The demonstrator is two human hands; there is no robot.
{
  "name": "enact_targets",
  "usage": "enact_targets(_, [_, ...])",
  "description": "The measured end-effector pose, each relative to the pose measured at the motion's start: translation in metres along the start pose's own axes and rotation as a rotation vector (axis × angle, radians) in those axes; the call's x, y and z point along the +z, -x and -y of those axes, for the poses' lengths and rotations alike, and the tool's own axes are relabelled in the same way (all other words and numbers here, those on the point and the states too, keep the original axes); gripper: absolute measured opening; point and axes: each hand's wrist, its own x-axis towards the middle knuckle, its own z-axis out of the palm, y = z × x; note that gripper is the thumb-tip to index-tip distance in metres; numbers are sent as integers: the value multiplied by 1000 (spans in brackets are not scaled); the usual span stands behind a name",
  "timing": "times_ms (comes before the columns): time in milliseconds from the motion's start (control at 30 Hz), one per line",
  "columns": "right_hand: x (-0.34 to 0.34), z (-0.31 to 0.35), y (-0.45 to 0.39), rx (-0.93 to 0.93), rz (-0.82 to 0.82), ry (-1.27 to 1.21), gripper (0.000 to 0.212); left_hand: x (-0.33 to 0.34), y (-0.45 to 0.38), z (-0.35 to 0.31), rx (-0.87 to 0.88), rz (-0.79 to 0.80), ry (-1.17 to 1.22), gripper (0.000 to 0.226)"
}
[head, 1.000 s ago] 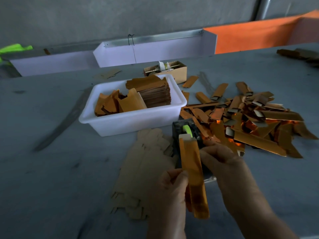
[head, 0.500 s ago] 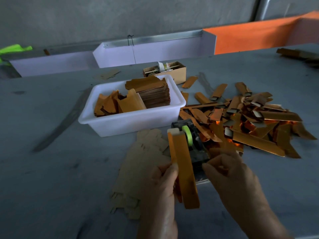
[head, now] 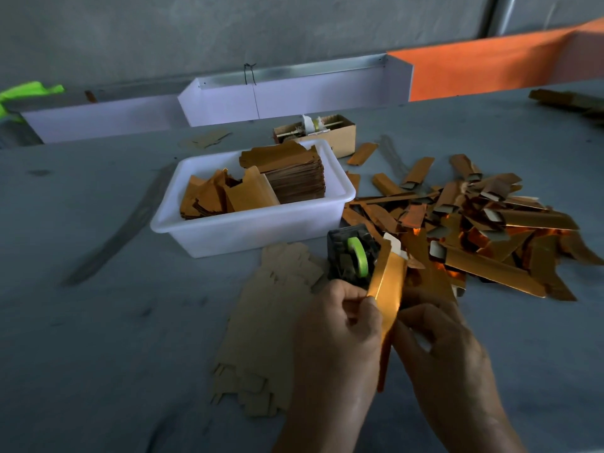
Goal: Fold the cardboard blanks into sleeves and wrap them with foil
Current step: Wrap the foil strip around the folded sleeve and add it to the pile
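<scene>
Grey table (head: 98, 322), both hands (head: 385, 338) pinching foil sleeve (head: 387, 289), now swung rightward toward pile (head: 490, 230)

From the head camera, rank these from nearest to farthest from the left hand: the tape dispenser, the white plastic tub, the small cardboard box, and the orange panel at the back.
Measured from the left hand:
1. Tape dispenser, just above the hand, almost touching its fingers.
2. White plastic tub, farther up and left.
3. Small cardboard box, behind the tub.
4. Orange panel, far back right.
</scene>
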Motion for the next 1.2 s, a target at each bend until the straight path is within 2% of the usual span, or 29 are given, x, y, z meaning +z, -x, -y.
enact_targets(133, [-4,7,-4,-103,5,240,6,0,-1,-3,-15,27,-48,7])
enact_targets(200, [-11,9,-3,-122,8,230,6,-3,-1,-3,-51,42,22,6])
enact_targets(267, [-24,11,-4,-73,7,117,8,-7,0,0,-129,63,181,8])
enact_targets(333, [-37,12,-9,98,54,-137,13,-11,4,1,-185,81,307,9])
enact_targets(400, [-47,18,-14,224,199,-442,14,-13,9,0,-195,108,386,10])
enact_targets(467, [-54,26,-15,195,338,-550,16,-14,11,-3,-182,127,412,11])
enact_targets(533, [-55,30,-16,123,409,-536,23,-16,12,-4,-166,123,409,13])
enact_targets(633, [-53,29,-17,40,421,-437,35,-20,13,-6,-147,127,390,12])
enact_targets(800, [-50,28,-16,4,438,-327,42,-23,17,-11,-158,178,382,12])
enact_targets(1200, [-46,34,-15,-21,301,-52,29,-24,19,-12,-170,198,375,12])
